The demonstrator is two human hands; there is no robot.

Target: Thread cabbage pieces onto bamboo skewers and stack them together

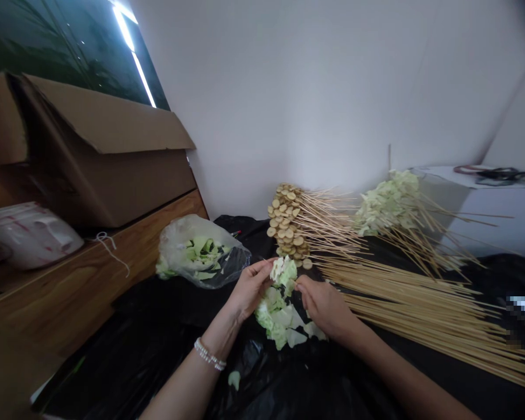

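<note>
My left hand (250,287) pinches a small stack of pale green cabbage pieces (283,269), fingers closed on it. My right hand (324,304) is closed beside that stack, fingertips touching it; whether it grips a skewer is hidden. Both hands hover over a loose pile of cabbage pieces (278,318) on black plastic sheeting (166,326). A bead bracelet (209,354) circles my left wrist.
Bare bamboo skewers (420,309) lie in a big heap to the right. Skewers of round brown slices (289,227) and skewers of cabbage (387,204) are piled behind. A clear bag of cabbage (201,252) sits left, a cardboard box (105,157) on a wooden ledge.
</note>
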